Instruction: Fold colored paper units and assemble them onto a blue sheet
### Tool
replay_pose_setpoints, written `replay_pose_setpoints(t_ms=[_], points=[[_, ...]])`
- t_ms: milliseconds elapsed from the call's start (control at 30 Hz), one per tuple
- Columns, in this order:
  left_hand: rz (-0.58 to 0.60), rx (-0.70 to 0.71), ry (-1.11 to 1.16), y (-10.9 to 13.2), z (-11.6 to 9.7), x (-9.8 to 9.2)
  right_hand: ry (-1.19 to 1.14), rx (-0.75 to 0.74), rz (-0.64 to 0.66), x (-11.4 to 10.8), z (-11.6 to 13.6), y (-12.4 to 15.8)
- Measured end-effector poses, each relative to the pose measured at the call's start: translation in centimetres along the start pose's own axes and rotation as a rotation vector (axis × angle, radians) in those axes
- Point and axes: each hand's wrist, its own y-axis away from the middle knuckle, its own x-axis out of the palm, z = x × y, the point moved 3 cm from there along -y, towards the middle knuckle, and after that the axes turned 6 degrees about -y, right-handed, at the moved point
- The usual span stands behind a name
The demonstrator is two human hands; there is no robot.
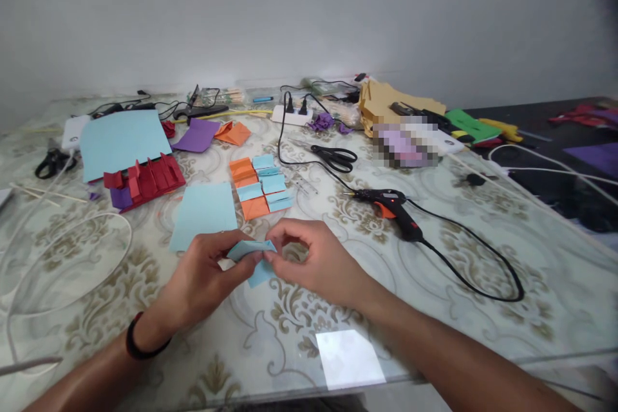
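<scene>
Between my two hands is a small piece of light blue paper (261, 275), folded along its top and held above the table. My left hand (205, 273) pinches its left side with thumb and fingers. At the right corner, the thumb and index finger of my right hand (309, 257) are closed on the same paper. Just beyond lies a flat light blue sheet (205, 212), partly behind my left hand. Past my fingertips, orange and light blue folded paper pieces (261, 187) sit in a cluster.
A black glue gun (393, 206) with an orange trigger lies to the right, its cord looping forward. Black scissors (333, 158) rest behind it. Red folded pieces (154, 180) and a larger blue sheet (123, 138) are at left. A white power strip (292, 116) stands near the wall.
</scene>
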Motion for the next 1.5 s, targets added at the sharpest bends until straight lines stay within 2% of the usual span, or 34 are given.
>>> replay_pose_setpoints(t_ms=[133, 267, 533, 733, 833, 1000, 1167, 1367, 1500], points=[[-0.013, 0.004, -0.065, 0.09, -0.1, 0.31, 0.057, -0.025, -0.047, 0.37, 0.11, 0.13], [-0.028, 0.015, -0.078, 0.2, -0.13, 0.57, -0.02, 0.023, -0.045, 0.53, 0.09, 0.31], [-0.007, -0.013, 0.089, 0.15, 0.03, 0.09, -0.197, 0.172, -0.01, 0.04, -0.1, 0.18], [-0.033, -0.024, 0.1, -0.07, -0.06, -0.05, -0.195, 0.113, 0.016, -0.26, 0.27, -0.11], [-0.044, -0.028, 0.122, -0.13, 0.25, -0.1, -0.173, 0.142, 0.037, -0.15, 0.13, -0.02], [0.007, -0.005, 0.193, -0.21, 0.78, 0.0, -0.18, 0.121, -0.017, -0.34, 0.12, -0.1], [0.049, 0.013, 0.192, -0.17, 0.81, 0.12, -0.166, 0.145, 0.073, -0.1, 0.02, -0.01], [0.032, 0.037, 0.214, -0.35, 0.42, -0.25, -0.156, 0.123, 0.034, -0.33, 0.08, 0.03], [0.048, 0.023, 0.205, -0.18, 0.37, -0.17, -0.147, 0.137, 0.074, -0.1, -0.16, 0.11]])
